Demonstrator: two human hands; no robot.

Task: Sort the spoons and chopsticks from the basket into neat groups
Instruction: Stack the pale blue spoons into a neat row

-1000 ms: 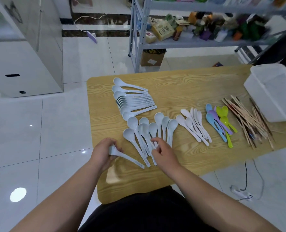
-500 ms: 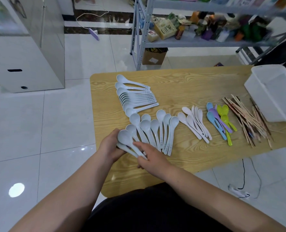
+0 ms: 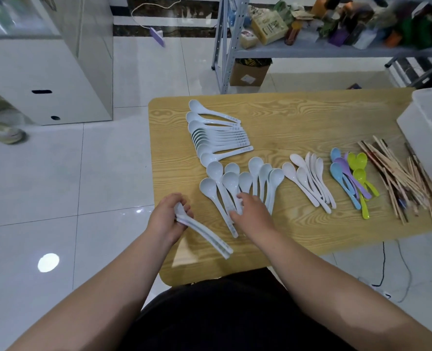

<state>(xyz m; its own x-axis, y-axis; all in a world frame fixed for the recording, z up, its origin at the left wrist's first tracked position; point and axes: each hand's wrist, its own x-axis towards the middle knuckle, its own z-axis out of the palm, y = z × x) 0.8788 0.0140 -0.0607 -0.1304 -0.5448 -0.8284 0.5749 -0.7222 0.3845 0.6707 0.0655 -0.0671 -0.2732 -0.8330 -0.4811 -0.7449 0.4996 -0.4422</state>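
Person's left hand curling around stacked pale blue spoons at the wooden table's near-left edge, right hand resting loose-fingered on fanned spoons, chopsticks lying beside the white basket

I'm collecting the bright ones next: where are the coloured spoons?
In the head view, the coloured spoons lie right of centre on the table, between the white spoons and the chopsticks.
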